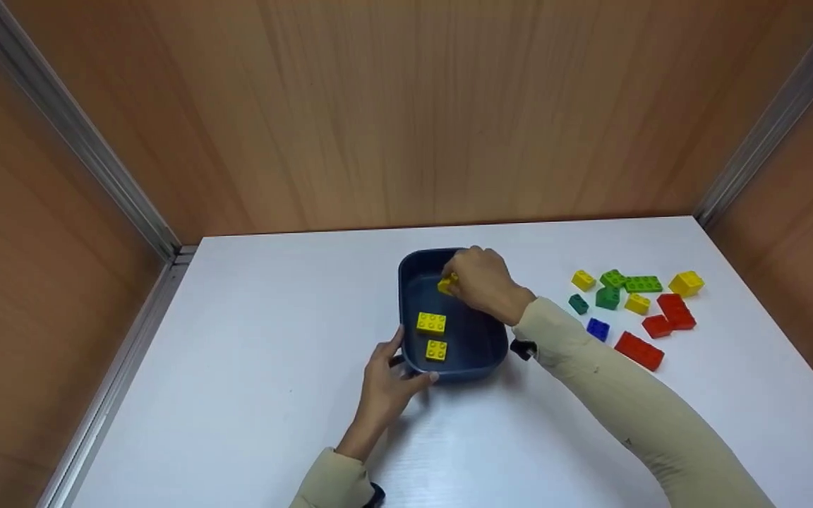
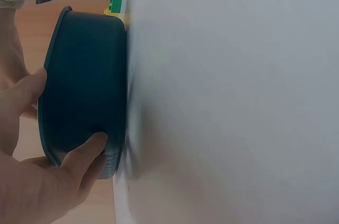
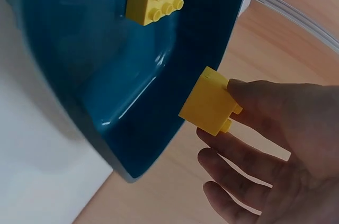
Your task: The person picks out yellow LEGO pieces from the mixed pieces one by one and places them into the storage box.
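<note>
A dark blue rectangular tub (image 1: pixel 473 346) stands on the white table, with two yellow building bricks lying inside: a longer brick (image 1: pixel 431 323) and a shorter brick (image 1: pixel 436 350). My left hand (image 1: pixel 385 388) grips the tub's near left corner, its thumb at the rim and its fingers against the outer side wall (image 2: pixel 85 75). Over the tub's far end, my right hand (image 1: pixel 484 282) pinches another yellow brick (image 3: pixel 209 102) between thumb and fingers. In the right wrist view that brick is held at the rim, apart from the longer brick on the tub's floor.
Right of the tub lie several loose bricks, among them a red brick (image 1: pixel 639 351), a blue brick (image 1: pixel 598 329), a light green brick (image 1: pixel 643 283) and a yellow brick (image 1: pixel 687 283). Wooden panels (image 1: pixel 406 113) enclose the table's back and sides.
</note>
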Tool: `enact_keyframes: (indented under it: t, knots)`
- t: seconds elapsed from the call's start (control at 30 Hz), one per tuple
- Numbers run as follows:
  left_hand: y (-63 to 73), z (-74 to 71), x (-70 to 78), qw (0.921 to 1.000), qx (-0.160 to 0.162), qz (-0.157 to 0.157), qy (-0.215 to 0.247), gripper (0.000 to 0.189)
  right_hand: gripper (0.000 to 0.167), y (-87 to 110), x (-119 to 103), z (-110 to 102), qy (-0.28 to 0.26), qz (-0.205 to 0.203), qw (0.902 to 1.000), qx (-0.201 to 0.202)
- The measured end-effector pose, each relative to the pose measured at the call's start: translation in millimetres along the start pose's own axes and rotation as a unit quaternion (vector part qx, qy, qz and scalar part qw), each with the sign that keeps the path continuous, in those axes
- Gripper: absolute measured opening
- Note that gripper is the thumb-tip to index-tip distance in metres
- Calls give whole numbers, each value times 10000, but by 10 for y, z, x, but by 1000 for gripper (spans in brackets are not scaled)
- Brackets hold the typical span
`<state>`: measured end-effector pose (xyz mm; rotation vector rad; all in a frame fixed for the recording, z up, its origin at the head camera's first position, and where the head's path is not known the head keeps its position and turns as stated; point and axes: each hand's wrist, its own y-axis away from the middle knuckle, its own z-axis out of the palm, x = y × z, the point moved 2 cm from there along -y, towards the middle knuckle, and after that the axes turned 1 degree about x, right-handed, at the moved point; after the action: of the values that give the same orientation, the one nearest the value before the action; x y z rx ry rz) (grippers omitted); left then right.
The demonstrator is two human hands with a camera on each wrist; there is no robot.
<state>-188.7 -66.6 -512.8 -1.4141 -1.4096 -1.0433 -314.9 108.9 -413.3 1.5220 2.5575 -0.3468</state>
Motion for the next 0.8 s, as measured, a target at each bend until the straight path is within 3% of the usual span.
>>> enact_keyframes:
  t: [0.6,0.8]
  knots:
    - [-2,4,5,10000,14,-87,-4,100,23,-260,-167,201,-75,142,9983,-554]
    - [-4,3,6,9999,0,-42,-96,100,16,-313,-183,257,41,99,9984,-564]
